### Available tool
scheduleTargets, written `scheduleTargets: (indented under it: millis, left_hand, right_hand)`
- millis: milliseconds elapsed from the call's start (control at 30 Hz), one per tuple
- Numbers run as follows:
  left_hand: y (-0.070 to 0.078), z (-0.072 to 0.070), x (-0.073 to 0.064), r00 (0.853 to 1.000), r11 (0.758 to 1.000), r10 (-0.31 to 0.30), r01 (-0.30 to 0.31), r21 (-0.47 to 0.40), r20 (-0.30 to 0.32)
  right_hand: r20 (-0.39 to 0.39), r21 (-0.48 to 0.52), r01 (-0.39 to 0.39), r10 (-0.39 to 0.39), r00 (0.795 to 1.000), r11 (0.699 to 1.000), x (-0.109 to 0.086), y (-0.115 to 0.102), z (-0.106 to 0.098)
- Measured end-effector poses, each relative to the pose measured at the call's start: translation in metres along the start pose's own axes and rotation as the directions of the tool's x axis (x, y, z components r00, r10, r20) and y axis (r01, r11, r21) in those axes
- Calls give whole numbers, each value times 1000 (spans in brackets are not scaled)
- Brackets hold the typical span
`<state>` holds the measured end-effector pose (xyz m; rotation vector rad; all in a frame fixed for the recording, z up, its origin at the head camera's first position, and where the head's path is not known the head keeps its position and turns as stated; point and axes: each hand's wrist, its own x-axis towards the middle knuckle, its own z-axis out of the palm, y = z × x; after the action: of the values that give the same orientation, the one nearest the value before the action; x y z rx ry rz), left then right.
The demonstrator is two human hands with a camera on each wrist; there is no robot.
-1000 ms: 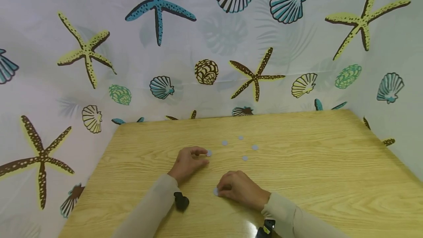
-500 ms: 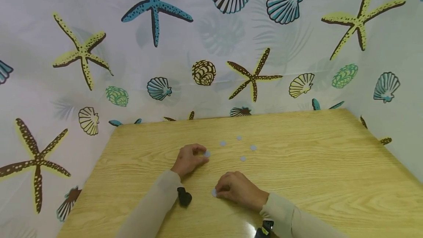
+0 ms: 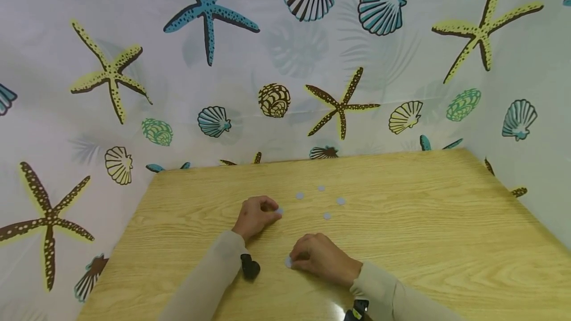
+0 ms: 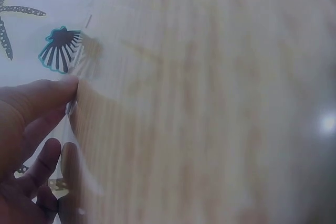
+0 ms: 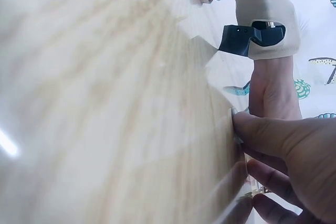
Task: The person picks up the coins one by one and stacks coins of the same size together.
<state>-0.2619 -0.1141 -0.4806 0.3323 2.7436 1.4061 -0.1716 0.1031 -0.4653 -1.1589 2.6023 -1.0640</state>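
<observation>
Small pale grey discs lie on a wood-grain table. My left hand (image 3: 257,216) has its thumb and index finger at the edges of one disc (image 3: 279,210), pinching it close to the tabletop. Nearer to me, my right hand (image 3: 323,257) pinches another disc (image 3: 288,262), which is partly covered by the fingertips. In the left wrist view, the left hand's thumb (image 4: 42,95) reaches down to the table surface and its disc is hidden. The right wrist view shows the right hand (image 5: 310,156) with its fingertips at the surface, a thin pale edge beside them.
Several more discs form a loose group ahead: one disc (image 3: 300,195), another disc (image 3: 321,188), a disc (image 3: 341,201) and a disc (image 3: 327,216). The wooden table (image 3: 424,222) meets a patterned curtain (image 3: 250,78) at the back and sides. Each wrist wears a black camera (image 3: 251,267).
The left thumb and index finger have drawn together on their disc. The right hand stays at its disc with little movement. The head view has shifted slightly.
</observation>
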Motion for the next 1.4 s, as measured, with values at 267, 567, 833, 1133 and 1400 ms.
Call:
scheduleTargets:
  millis: [267, 567, 833, 1133, 1400]
  left_hand:
    - [4, 2, 0, 999, 999, 37, -37, 15, 5]
    - [6, 6, -1, 999, 997, 51, -50, 55, -14]
    - [6, 3, -3, 998, 999, 51, -50, 17, -25]
    - [4, -4, -11, 997, 995, 67, -69, -71, -28]
    - [4, -10, -24, 989, 984, 149, -149, -97, -3]
  right_hand:
    - [-8, -6, -4, 4, 1000, 1000, 0, 0, 0]
    - [2, -4, -17, 17, 1000, 1000, -1, 0, -1]
    - [2, -2, -25, 25, 1000, 1000, -1, 1, 0]
    - [-9, -12, -7, 7, 1000, 1000, -1, 1, 1]
    - [-16, -10, -16, 16, 1000, 1000, 0, 0, 1]
